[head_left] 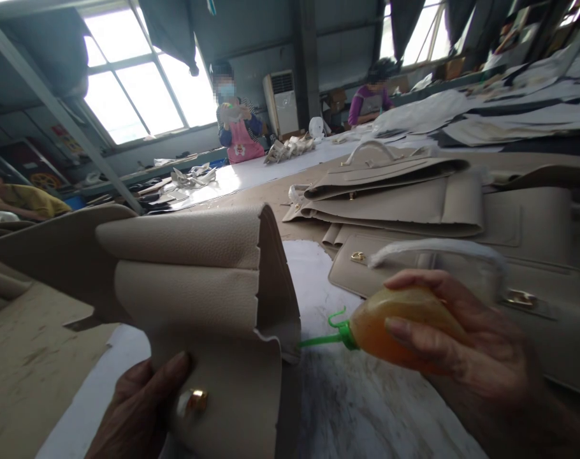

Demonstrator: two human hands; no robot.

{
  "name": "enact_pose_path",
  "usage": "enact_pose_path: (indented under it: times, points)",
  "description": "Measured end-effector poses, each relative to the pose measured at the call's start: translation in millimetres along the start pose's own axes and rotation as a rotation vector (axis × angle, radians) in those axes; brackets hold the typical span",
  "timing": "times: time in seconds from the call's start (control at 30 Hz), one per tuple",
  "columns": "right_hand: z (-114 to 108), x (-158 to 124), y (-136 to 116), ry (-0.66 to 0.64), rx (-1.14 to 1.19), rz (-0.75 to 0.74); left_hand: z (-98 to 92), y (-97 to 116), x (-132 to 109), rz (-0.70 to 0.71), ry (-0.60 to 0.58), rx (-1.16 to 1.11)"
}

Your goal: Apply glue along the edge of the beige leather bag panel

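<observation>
Folded taupe leather pc. [213,287] is held up just above & right of L hand [139,398]; its lower left edge is pinched, thumb in front, most fingers hidden behind. Gold clasp [197,400] is set just right of that thumb. Squeeze bottle [390,306] w/ orange liquid is gripped in R hand [481,357], fingers curled round it; green nozzle [326,340] is pointed left, tip at the pc.'s open side edge; whether contact is made can't be told. White sheet [313,274] is laid under, btwn both hands. Stacked bag pcs. [399,204] are piled beyond R hand, & a wrapped handle [438,245] is seen just above its fingers, so that side is crowded; the view left of L hand is partly blocked by the pc.'s raised flap. Brown tabletop [22,357] is seen left of L hand. Well beyond both hands, a co-worker in pink apron [245,143] is seen w/ a white item held up; a purple sleeve [354,111] is seen farther right, nr. a plastic-covered heap [419,111].
</observation>
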State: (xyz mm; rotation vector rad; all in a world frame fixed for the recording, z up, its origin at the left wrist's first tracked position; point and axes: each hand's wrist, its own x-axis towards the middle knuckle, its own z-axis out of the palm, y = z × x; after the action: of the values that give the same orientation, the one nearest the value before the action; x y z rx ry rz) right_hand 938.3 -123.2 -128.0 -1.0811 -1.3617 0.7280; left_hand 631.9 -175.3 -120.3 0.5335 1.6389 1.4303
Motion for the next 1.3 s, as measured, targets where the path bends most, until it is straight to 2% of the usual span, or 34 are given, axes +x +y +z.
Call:
enact_pose_path:
  times: [0.13,0.27,0.63,0.73,0.9,1.1,1.3]
  points:
    - [3.1,-1.8,-1.1,-0.037,0.017,-0.015,7.1,0.5,-5.8,0.045,0.006,-0.037]
    - [2.8,-1.4,0.3,-0.008,-0.012,-0.067,1.6,-0.7,-0.2,-0.035,-0.032,-0.025]
    - [0.0,1.9,5.4,-0.047,-0.113,-0.195,-2.6,0.3,1.0,-0.027,-0.032,-0.011]
    - [-1.9,5.7,9.7,-0.054,-0.159,-0.236,0.9,0.2,-1.5,-0.039,-0.028,-0.005]
    - [0.2,8.2,14.6,-0.039,-0.188,-0.297,11.3,-0.5,-10.7,0.043,0.008,-0.08]
    - [1.6,4.7,12.7,-0.058,-0.143,-0.264,-0.4,-1.9,1.0,-0.046,-0.032,-0.026]
    - [-3.6,2.0,9.6,-0.099,-0.122,-0.269,-4.7,-2.3,6.0,-0.025,-0.049,0.001]
